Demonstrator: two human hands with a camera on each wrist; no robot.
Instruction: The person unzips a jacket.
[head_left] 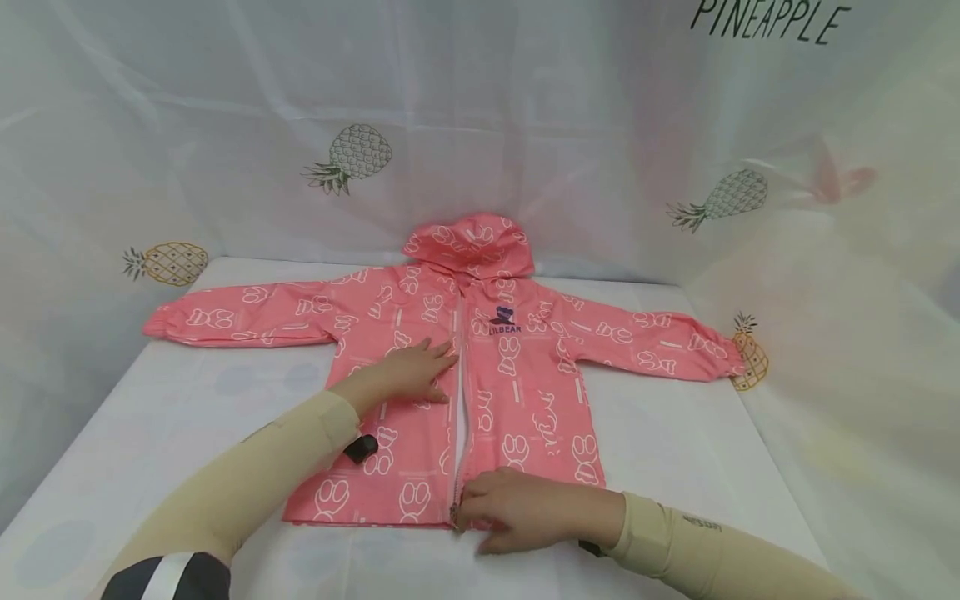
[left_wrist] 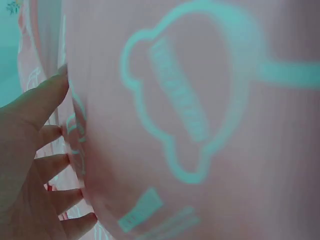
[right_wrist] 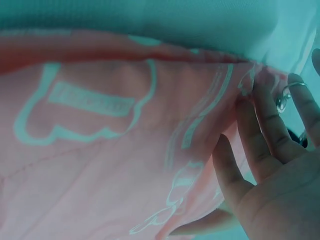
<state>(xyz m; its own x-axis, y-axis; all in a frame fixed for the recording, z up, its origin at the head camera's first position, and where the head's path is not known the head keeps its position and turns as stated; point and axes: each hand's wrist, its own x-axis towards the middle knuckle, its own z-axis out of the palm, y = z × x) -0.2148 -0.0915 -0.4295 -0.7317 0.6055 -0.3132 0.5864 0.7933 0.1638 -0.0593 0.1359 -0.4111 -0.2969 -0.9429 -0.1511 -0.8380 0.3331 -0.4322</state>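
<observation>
Jacket (head_left: 536,375), head view: spread front-up on the table (head_left: 675,433), beneath my left hand and touching my right fingertips; I judge it light, soft and hard to damage.
Left hand (head_left: 405,372): fingers spread, nearly straight, resting beside the zip (head_left: 466,421) and gripping nothing; a flat palm should steady such thin cloth.
Right hand (head_left: 536,507): fingers loosely bent, thumb apart, at the zip pull (head_left: 454,514); I see no pinch.
Hood (head_left: 472,242): beyond both hands, likely floppy.
Cloth, left wrist view: my separated fingertips touch it; it looks smooth, perhaps slippery.
Hem (right_wrist: 125,61), right wrist view: beside my relaxed fingers, bending easily; its doubled edge near the zip seems the surest hold, the zip itself probably stiffer.
</observation>
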